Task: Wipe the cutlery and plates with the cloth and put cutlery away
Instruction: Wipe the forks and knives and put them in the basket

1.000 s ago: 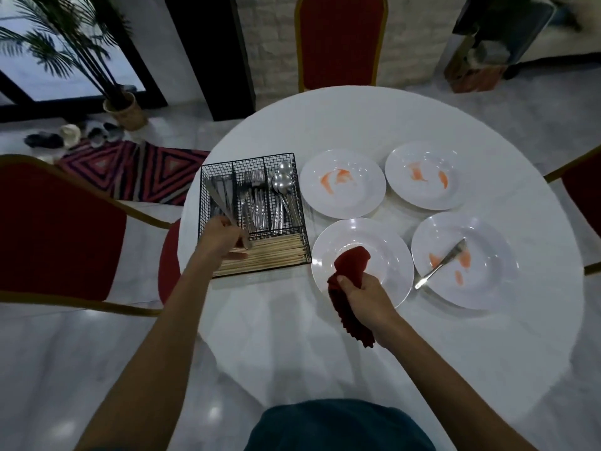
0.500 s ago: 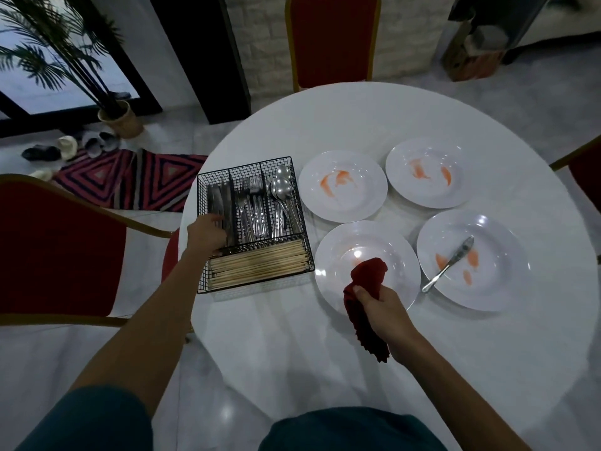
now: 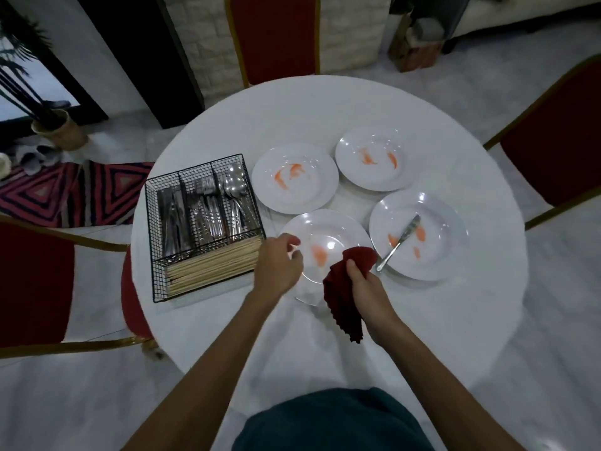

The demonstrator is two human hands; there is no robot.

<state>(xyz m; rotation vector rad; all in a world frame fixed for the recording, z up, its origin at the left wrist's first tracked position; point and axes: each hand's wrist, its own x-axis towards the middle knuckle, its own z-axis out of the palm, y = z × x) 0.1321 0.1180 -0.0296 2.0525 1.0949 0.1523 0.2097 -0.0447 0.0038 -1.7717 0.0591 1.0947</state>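
Four white plates with orange smears lie on the round white table. My left hand grips the left rim of the near-left plate. My right hand holds a dark red cloth over that plate's right edge. A knife lies across the near-right plate. The far-left plate and far-right plate hold no cutlery. A black wire cutlery basket at the left holds knives, forks, spoons and chopsticks.
Red chairs with gold frames stand at the left, at the far side and at the right. A striped rug and a potted plant are on the floor at the far left.
My left hand has left the cutlery basket and moved right to the near-left plate's rim. The cloth has shifted to the plate's right edge, uncovering an orange smear.
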